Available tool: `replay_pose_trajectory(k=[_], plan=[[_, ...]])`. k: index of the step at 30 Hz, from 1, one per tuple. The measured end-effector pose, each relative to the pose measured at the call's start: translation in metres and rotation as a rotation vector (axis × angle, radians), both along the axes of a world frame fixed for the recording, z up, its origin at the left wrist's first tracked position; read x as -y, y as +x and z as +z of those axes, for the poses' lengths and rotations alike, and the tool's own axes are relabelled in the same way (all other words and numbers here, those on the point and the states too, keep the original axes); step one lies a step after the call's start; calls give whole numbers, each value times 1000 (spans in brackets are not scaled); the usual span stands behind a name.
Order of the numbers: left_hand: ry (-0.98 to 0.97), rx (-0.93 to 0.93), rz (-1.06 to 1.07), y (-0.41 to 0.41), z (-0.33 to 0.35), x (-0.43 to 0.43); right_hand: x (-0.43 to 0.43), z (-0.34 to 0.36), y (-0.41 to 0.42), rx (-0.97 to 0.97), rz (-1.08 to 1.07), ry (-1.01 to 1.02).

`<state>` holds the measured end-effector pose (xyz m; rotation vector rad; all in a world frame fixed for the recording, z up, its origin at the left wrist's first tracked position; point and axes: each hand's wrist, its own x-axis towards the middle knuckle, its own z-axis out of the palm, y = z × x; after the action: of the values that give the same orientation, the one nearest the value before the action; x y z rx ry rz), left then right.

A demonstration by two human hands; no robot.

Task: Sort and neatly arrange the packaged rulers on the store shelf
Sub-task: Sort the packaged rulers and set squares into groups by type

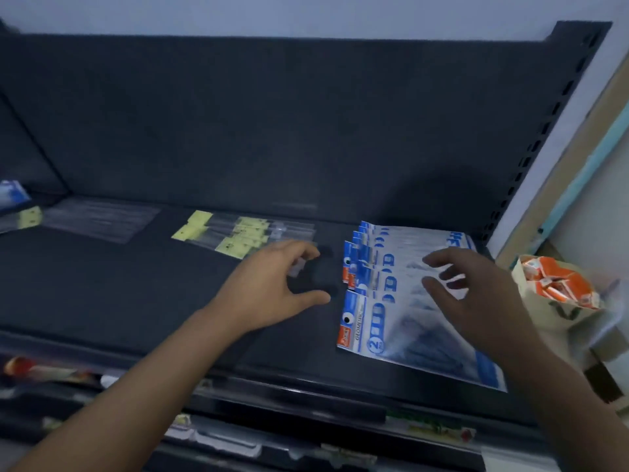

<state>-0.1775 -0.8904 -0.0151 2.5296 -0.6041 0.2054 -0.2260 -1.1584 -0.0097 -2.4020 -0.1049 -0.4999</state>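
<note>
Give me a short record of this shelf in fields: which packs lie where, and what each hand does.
surface: dark shelf
right: blue-white packs, overlapping in a row
middle back: yellow-headed clear packs
left hand: fingers loosely curved, over bare shelf, holding nothing
right hand: fingers spread, over the blue-white packs
beside shelf: bag of orange packets

left hand (pixel 272 284): bare | left forearm (pixel 136 386): bare to frame edge at 7 o'clock | right hand (pixel 476 294): bare | right forearm (pixel 571 396): bare to frame edge at 5 o'clock | fingers motion-blurred
</note>
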Motion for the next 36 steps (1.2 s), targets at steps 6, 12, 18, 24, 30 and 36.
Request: replay_pose_trajectory(k=[6, 12, 18, 24, 30, 36], plan=[[204, 123, 239, -26, 23, -136, -154, 15, 35, 32, 292, -159], [393, 173, 489, -46, 35, -316, -351, 9, 49, 85, 445, -173], [460, 72, 606, -58, 39, -497, -534, 3, 59, 49, 511, -127], [516, -53, 685, -37, 35, -622, -651, 2, 90, -94, 592, -213], [530, -79, 620, 35, 8, -690, -723, -24, 151, -216, 553, -322], [420, -68, 483, 134, 0, -720, -760, -29, 199, -321, 545, -408]])
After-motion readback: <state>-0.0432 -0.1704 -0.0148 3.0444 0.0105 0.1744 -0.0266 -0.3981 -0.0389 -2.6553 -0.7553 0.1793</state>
